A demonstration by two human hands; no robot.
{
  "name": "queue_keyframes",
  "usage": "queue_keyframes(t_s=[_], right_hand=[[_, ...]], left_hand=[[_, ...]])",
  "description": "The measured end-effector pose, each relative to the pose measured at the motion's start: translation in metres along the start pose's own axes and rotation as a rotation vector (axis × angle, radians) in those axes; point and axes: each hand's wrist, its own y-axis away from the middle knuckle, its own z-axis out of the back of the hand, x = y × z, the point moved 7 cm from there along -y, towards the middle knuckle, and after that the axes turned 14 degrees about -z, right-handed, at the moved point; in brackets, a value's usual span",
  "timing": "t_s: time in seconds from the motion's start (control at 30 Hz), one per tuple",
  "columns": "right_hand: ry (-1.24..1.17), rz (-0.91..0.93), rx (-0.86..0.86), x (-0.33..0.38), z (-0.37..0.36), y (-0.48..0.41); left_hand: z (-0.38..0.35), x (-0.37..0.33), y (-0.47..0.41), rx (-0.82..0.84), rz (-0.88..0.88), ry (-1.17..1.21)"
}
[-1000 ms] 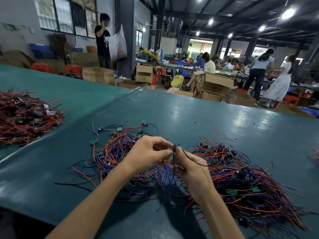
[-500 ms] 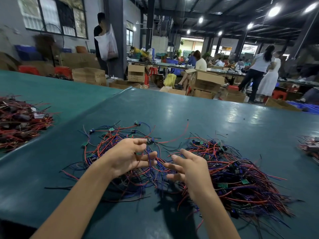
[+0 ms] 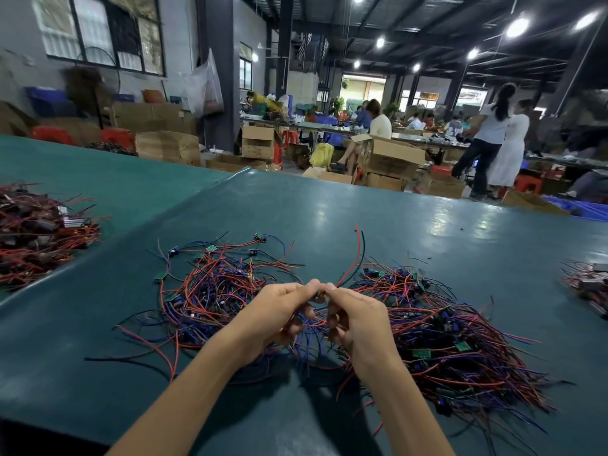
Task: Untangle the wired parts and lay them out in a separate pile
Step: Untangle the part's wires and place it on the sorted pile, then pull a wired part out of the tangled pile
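While left hand [image 3: 276, 319] pinches a wired part [image 3: 319, 294], right hand [image 3: 358, 324] pinches too.

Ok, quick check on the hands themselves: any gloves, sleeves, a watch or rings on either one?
No gloves: the left hand and right hand are both bare. The left forearm and right forearm are bare down to the picture's bottom edge, so no sleeve shows. No watch or bracelet on either wrist, no ring on the fingers in view.
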Motion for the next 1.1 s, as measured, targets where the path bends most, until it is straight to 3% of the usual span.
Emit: queue_keyframes(t_s=[0.3, 0.47, 0.77, 0.93, 1.1], right_hand=[[0.078, -0.07, 0.054, -0.011, 0.008, 0.0], [-0.06, -0.177, 0.128, -0.02, -0.001, 0.003], [-0.032, -0.067, -0.017, -0.017, 0.008, -0.004], [0.026, -0.059, -0.053, -0.02, 0.011, -0.003], [-0.034, -0.078, -0.003, -0.013, 0.01, 0.002]], left_hand=[[-0.014, 0.004, -0.001, -0.026, -0.051, 0.023], [-0.023, 0.007, -0.003, -0.002, -0.055, 0.089], [-0.027, 0.02, 0.0, 0.091, -0.131, -0.011], [-0.021, 0.036, 0.007, 0.003, -0.178, 0.054], [-0.01, 0.04, 0.011, -0.164, -0.302, -0.08]])
